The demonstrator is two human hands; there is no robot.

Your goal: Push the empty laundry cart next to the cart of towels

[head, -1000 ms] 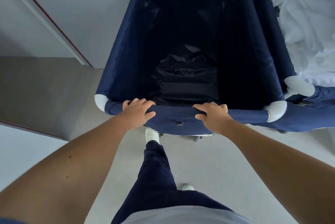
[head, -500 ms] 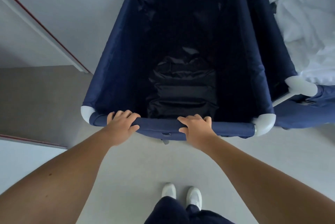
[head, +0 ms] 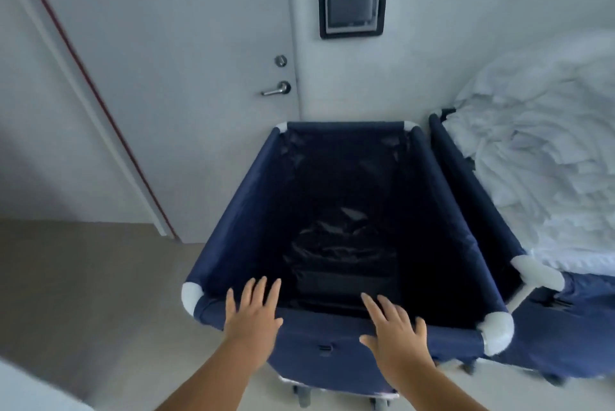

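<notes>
We see our left hand and right hand both flat, fingers spread, gripping nothing. Each hovers over the near rim of the empty laundry cart; whether the palms touch the rim cannot be told. The cart is a navy fabric bin with white corner caps and a dark liner at its bottom, extending directly ahead of both hands. Just beyond the right hand's outer side stands the cart of towels, its near wall running alongside the empty cart's wall with only a narrow gap visible. White towels are heaped above its rim. Ahead of the left hand, past the cart's far end, is a grey door with a lever handle. Ahead of the right hand, a wall-mounted screen panel is fixed above the cart.
</notes>
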